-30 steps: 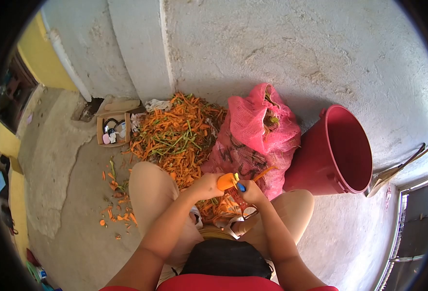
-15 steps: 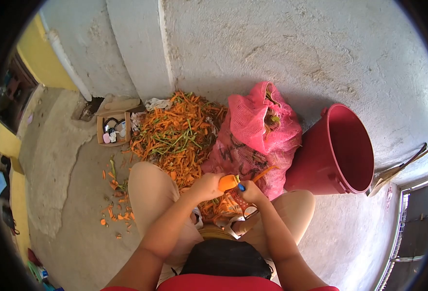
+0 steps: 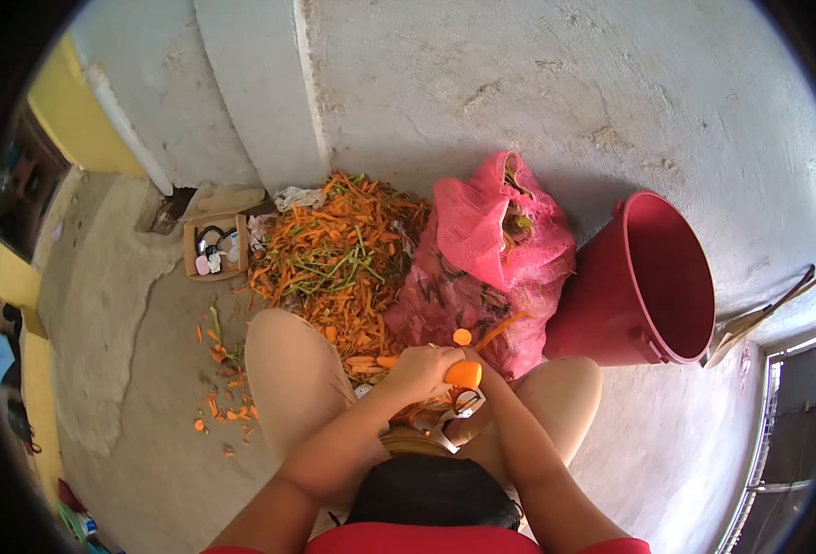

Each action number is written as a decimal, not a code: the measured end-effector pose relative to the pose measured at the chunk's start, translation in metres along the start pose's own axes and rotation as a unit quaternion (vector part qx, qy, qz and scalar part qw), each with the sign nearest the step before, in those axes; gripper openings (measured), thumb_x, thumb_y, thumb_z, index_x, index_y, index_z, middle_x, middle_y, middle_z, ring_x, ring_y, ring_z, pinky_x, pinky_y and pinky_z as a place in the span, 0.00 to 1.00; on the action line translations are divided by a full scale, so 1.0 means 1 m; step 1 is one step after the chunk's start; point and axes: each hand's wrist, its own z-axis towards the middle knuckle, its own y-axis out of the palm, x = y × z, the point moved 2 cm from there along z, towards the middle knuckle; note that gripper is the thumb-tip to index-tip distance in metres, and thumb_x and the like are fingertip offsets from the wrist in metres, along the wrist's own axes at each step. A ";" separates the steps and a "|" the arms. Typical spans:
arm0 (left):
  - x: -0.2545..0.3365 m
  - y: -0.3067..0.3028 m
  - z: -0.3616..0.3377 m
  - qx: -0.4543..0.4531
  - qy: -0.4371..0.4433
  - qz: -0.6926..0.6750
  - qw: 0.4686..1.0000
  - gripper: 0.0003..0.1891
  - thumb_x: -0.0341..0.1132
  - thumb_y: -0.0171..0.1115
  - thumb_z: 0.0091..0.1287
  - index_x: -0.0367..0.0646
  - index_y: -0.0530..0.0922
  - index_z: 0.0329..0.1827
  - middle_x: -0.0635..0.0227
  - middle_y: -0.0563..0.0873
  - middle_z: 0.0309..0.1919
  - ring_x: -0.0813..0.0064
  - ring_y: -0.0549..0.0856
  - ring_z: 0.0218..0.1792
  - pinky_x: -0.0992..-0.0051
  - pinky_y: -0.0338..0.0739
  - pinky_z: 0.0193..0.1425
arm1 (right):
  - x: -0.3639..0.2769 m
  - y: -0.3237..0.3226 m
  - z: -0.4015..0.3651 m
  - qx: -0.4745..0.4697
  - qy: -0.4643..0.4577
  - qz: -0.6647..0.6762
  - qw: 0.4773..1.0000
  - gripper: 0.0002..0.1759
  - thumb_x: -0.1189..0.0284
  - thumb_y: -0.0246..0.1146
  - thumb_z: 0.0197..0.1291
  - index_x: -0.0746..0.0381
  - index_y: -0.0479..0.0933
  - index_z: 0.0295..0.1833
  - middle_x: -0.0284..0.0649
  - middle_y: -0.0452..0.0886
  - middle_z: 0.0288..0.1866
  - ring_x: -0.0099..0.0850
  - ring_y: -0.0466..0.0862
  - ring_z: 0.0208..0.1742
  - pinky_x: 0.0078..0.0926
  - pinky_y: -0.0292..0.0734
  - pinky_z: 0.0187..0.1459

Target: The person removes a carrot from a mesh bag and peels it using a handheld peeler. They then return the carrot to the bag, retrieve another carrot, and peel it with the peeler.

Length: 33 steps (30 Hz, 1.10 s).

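Note:
My left hand point(image 3: 423, 371) is closed around a thick peeled carrot point(image 3: 464, 374), whose blunt orange end faces right. Close against it, my right hand point(image 3: 484, 366) is partly covered by the left hand and the carrot. Its fingers are bent, and I cannot tell what they hold. Just beyond the hands, a round carrot piece point(image 3: 461, 336) overlaps the lower part of a pink mesh sack point(image 3: 514, 249). Carrot peelings point(image 3: 343, 249) with green stems lie heaped ahead, and several carrots lie near my left wrist.
The upright pink sack leans by the wall point(image 3: 537, 83). To its right, a large dark red tub point(image 3: 602, 295) is tilted on its side. A small open box point(image 3: 216, 247) of odds and ends sits left of the heap. Loose carrot scraps point(image 3: 232, 406) dot the floor on the left.
My left hand has moved right and slightly down with the carrot, crossing in front of my right hand. The blue handle in my right hand is now hidden. A round carrot piece has appeared beyond the hands.

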 end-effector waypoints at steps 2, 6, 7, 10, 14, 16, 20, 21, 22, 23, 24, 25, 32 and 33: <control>-0.003 0.002 0.003 0.058 -0.005 -0.037 0.998 0.16 0.35 0.64 0.44 0.45 0.73 0.37 0.65 0.80 0.30 0.60 0.79 0.33 0.66 0.73 0.35 | 0.039 0.017 0.023 0.006 -0.093 0.021 0.995 0.11 0.68 0.62 0.46 0.61 0.77 0.36 0.44 0.80 0.35 0.32 0.80 0.37 0.27 0.73 0.38; -0.010 -0.016 0.004 0.117 -0.023 -0.070 0.990 0.16 0.32 0.64 0.44 0.44 0.72 0.37 0.63 0.79 0.32 0.58 0.78 0.35 0.67 0.72 0.35 | 0.045 0.021 0.028 0.109 -0.087 0.027 0.990 0.13 0.65 0.58 0.47 0.64 0.76 0.34 0.50 0.79 0.32 0.43 0.79 0.36 0.33 0.72 0.39; -0.012 -0.019 0.004 0.132 -0.025 -0.093 0.987 0.17 0.31 0.65 0.44 0.44 0.72 0.37 0.62 0.79 0.32 0.57 0.78 0.35 0.67 0.72 0.36 | 0.051 0.020 0.032 0.129 -0.073 -0.004 0.989 0.15 0.64 0.56 0.47 0.66 0.75 0.33 0.53 0.78 0.31 0.47 0.77 0.37 0.36 0.72 0.39; -0.015 -0.016 0.006 0.148 -0.064 -0.179 0.970 0.17 0.31 0.66 0.47 0.40 0.70 0.39 0.62 0.78 0.32 0.61 0.78 0.34 0.68 0.72 0.38 | 0.026 0.008 0.017 0.159 -0.017 -0.039 0.986 0.15 0.65 0.55 0.48 0.69 0.75 0.30 0.53 0.77 0.28 0.46 0.78 0.34 0.36 0.72 0.36; -0.029 -0.006 0.009 0.205 -0.064 -0.221 0.951 0.15 0.41 0.63 0.53 0.42 0.70 0.35 0.62 0.77 0.26 0.67 0.79 0.28 0.72 0.72 0.30 | -0.022 -0.021 -0.011 0.142 0.099 0.218 0.960 0.12 0.69 0.55 0.51 0.69 0.75 0.30 0.46 0.79 0.26 0.34 0.79 0.29 0.30 0.73 0.30; -0.049 0.000 0.005 0.065 -0.253 -0.511 0.819 0.18 0.50 0.57 0.56 0.43 0.69 0.34 0.66 0.75 0.22 0.73 0.76 0.22 0.76 0.69 0.23 | -0.057 -0.039 -0.031 0.144 0.075 0.468 0.869 0.10 0.70 0.55 0.53 0.67 0.75 0.34 0.41 0.78 0.28 0.30 0.78 0.28 0.27 0.73 0.30; -0.048 -0.004 0.001 -0.072 -0.304 -0.809 0.499 0.31 0.68 0.37 0.57 0.45 0.68 0.31 0.73 0.67 0.13 0.83 0.67 0.13 0.84 0.58 0.13 | -0.086 -0.058 -0.049 0.107 0.018 0.586 0.803 0.16 0.68 0.51 0.57 0.68 0.72 0.47 0.45 0.79 0.38 0.32 0.79 0.30 0.27 0.75 0.32; -0.048 -0.005 0.002 -0.087 -0.271 -0.846 0.452 0.32 0.69 0.36 0.57 0.45 0.68 0.31 0.73 0.66 0.13 0.83 0.66 0.12 0.84 0.57 0.13 | -0.100 -0.061 -0.059 0.088 0.002 0.593 0.801 0.18 0.68 0.50 0.58 0.69 0.71 0.48 0.46 0.79 0.39 0.32 0.79 0.30 0.27 0.75 0.33; -0.045 -0.009 0.003 -0.091 -0.272 -0.833 0.472 0.34 0.70 0.34 0.55 0.45 0.68 0.28 0.74 0.64 0.11 0.83 0.64 0.11 0.84 0.56 0.12 | -0.109 -0.061 -0.064 0.100 0.002 0.591 0.800 0.22 0.65 0.47 0.59 0.70 0.69 0.52 0.48 0.77 0.44 0.34 0.79 0.32 0.28 0.75 0.36; -0.042 -0.009 0.003 -0.090 -0.287 -0.831 0.468 0.34 0.70 0.34 0.55 0.44 0.68 0.27 0.74 0.63 0.10 0.83 0.63 0.09 0.83 0.56 0.11 | -0.116 -0.061 -0.068 0.093 -0.011 0.608 0.788 0.20 0.66 0.48 0.59 0.70 0.70 0.50 0.47 0.77 0.43 0.34 0.79 0.33 0.28 0.75 0.37; -0.039 -0.008 0.003 -0.087 -0.302 -0.828 0.464 0.34 0.70 0.33 0.55 0.43 0.68 0.26 0.74 0.63 0.09 0.83 0.61 0.08 0.82 0.55 0.10 | -0.121 -0.060 -0.071 0.084 -0.024 0.624 0.776 0.18 0.67 0.49 0.58 0.69 0.71 0.49 0.45 0.78 0.42 0.34 0.79 0.35 0.29 0.75 0.38; -0.037 -0.007 0.004 -0.084 -0.317 -0.826 0.459 0.35 0.70 0.33 0.56 0.43 0.68 0.25 0.74 0.62 0.08 0.83 0.60 0.06 0.82 0.55 0.08 | -0.123 -0.060 -0.072 0.076 -0.038 0.640 0.764 0.17 0.68 0.51 0.58 0.68 0.71 0.47 0.44 0.78 0.41 0.34 0.79 0.36 0.29 0.75 0.39; -0.024 0.015 -0.002 -0.234 -0.342 -0.739 0.531 0.39 0.75 0.31 0.49 0.43 0.70 0.25 0.69 0.68 0.11 0.78 0.69 0.09 0.81 0.60 0.09 | -0.114 -0.052 -0.072 -0.064 -0.091 0.567 0.816 0.10 0.69 0.56 0.58 0.64 0.70 0.42 0.36 0.75 0.36 0.27 0.75 0.39 0.25 0.72 0.42; -0.020 0.016 -0.002 -0.230 -0.337 -0.737 0.539 0.39 0.75 0.31 0.49 0.43 0.70 0.26 0.69 0.69 0.12 0.77 0.70 0.11 0.81 0.61 0.10 | -0.119 -0.054 -0.074 -0.045 -0.094 0.532 0.841 0.11 0.69 0.56 0.58 0.64 0.70 0.42 0.36 0.74 0.36 0.26 0.75 0.39 0.25 0.72 0.41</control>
